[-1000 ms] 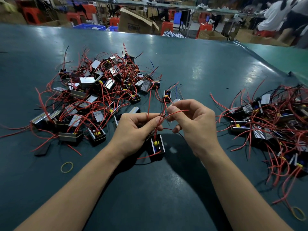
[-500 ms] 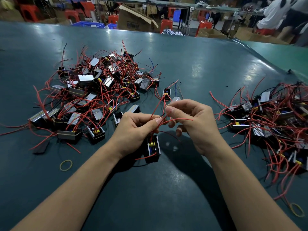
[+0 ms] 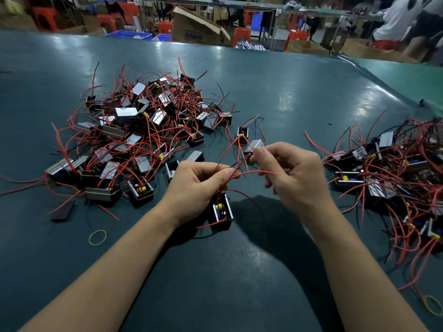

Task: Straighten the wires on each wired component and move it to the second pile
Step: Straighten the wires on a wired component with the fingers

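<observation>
A: Logging the hold. My left hand (image 3: 196,188) has its fingers (image 3: 226,174) clamped on the red wires (image 3: 236,164) just above the component (image 3: 221,210), which hangs below that hand, close over the desk (image 3: 215,283). I can't tell whether its base touches the surface.

B: And the right?

A: My right hand (image 3: 294,178) sits just beside the left, its fingers curled and pinching the upper part of the same wires near the far tips. One loose red end points right, between the two hands.

B: Which way do the wires run?

A: Long axis goes up and away from the component toward the right hand's pinch. I judge the coming stroke should follow that line, outward from the left-hand clamp.

B: Where does it go after?

A: The second pile (image 3: 388,168) lies to the right, nearer my right hand. The unsorted pile (image 3: 134,140) is to the left and farther back. A rubber band (image 3: 97,237) lies on the desk near my left forearm, apart from both.

B: Risk?

A: Wires could snag on the stray component (image 3: 242,135) just beyond the fingers.
</observation>
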